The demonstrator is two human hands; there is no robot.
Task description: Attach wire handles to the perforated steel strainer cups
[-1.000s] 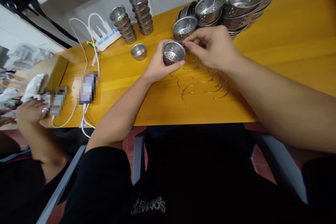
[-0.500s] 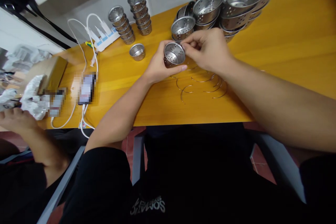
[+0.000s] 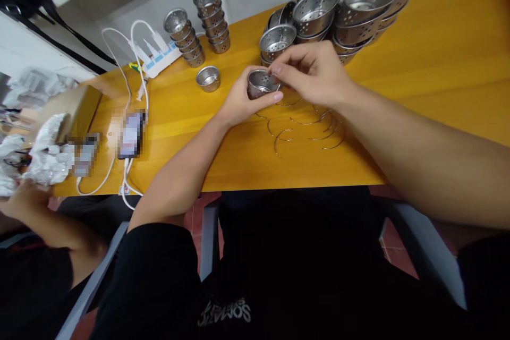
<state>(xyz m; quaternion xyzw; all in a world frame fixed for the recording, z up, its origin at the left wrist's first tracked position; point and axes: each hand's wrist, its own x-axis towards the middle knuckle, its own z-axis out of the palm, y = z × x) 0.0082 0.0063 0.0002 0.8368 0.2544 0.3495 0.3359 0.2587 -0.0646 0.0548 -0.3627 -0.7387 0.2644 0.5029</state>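
Observation:
A small perforated metal cup (image 3: 261, 81) is gripped in my left hand (image 3: 241, 96), its mouth tilted up and the thumb along its near side. My right hand (image 3: 308, 71) is pinched at the cup's right rim, thumb against forefinger. What lies between those fingertips is too small to make out. Several thin curved wires (image 3: 283, 135) are scattered on the table just below and to the right of the cup. A single similar cup (image 3: 207, 78) stands upright on the table to the left of my left hand.
Two stacks of small perforated cups (image 3: 213, 18) stand at the back. A larger pile of perforated metal cups (image 3: 366, 5) sits behind my right hand. To the left are a white power strip (image 3: 163, 58), cables and a phone (image 3: 132, 134). Another person's arm (image 3: 51, 223) is at far left.
The cup in my left hand has tipped so less of its inside shows. My right fingertips have shifted slightly left over its rim. The other person's hand has moved lower.

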